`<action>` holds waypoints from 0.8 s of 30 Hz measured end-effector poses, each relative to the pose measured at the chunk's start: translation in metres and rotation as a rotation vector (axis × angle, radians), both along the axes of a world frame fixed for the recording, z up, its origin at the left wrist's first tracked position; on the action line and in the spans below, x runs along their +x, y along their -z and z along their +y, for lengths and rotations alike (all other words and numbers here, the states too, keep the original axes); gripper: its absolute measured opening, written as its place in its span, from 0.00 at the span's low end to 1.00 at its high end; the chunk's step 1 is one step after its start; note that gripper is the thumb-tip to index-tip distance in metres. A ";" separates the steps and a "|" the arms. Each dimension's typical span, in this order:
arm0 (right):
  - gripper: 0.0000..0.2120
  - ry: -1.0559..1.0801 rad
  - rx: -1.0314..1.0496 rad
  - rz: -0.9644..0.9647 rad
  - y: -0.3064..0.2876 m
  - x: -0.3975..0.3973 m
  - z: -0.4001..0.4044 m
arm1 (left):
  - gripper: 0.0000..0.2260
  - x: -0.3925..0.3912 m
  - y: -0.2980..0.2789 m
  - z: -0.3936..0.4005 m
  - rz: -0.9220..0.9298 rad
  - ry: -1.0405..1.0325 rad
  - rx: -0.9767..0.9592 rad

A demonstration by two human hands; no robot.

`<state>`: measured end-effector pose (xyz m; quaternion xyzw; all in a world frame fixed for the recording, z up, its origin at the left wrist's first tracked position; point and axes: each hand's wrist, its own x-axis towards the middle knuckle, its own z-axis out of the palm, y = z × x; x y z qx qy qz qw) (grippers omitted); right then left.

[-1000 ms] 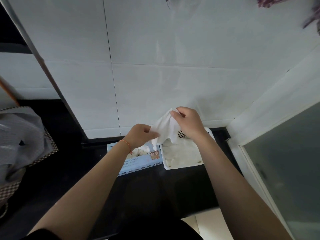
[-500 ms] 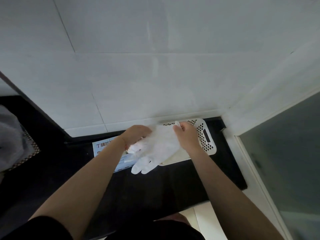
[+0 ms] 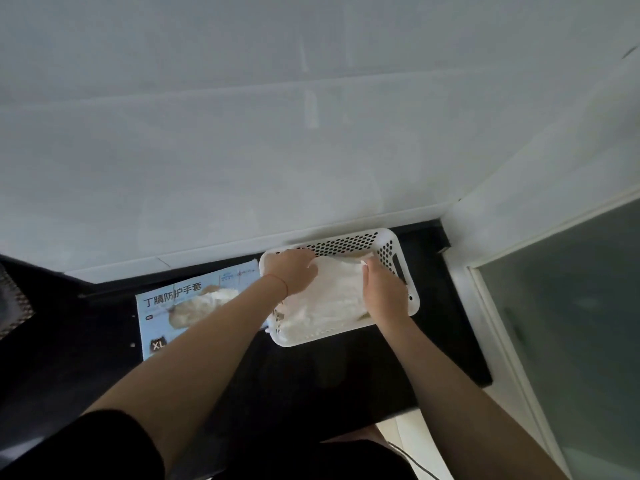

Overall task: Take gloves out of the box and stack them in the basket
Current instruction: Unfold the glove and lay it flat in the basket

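Both hands (image 3: 292,271) (image 3: 382,294) hold glove (image 3: 334,292) lengthwise in basket (image 3: 398,261).

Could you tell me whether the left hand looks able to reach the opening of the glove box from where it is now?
Probably yes: the left hand is in the basket, and the glove box lies right beside it under that forearm, with nothing between.

Both our forearms reach forward and converge. Our left hand (image 3: 293,271) lies knuckles up, fingers curled downward, a thin red band at its wrist. Our right hand (image 3: 382,293) sits just beside it, fingers bent, pinching.
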<state>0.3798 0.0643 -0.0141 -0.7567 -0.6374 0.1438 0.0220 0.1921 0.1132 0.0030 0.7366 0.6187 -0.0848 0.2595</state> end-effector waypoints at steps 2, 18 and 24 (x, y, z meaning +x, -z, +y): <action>0.14 -0.097 -0.087 -0.136 -0.001 0.006 0.006 | 0.14 0.009 0.004 0.001 0.059 0.000 -0.015; 0.26 -0.466 -0.140 -0.395 0.006 0.020 0.025 | 0.21 0.029 0.009 -0.015 0.224 0.116 0.267; 0.22 -0.386 -0.006 -0.367 -0.009 -0.002 0.027 | 0.12 0.013 0.011 -0.020 0.075 0.025 0.327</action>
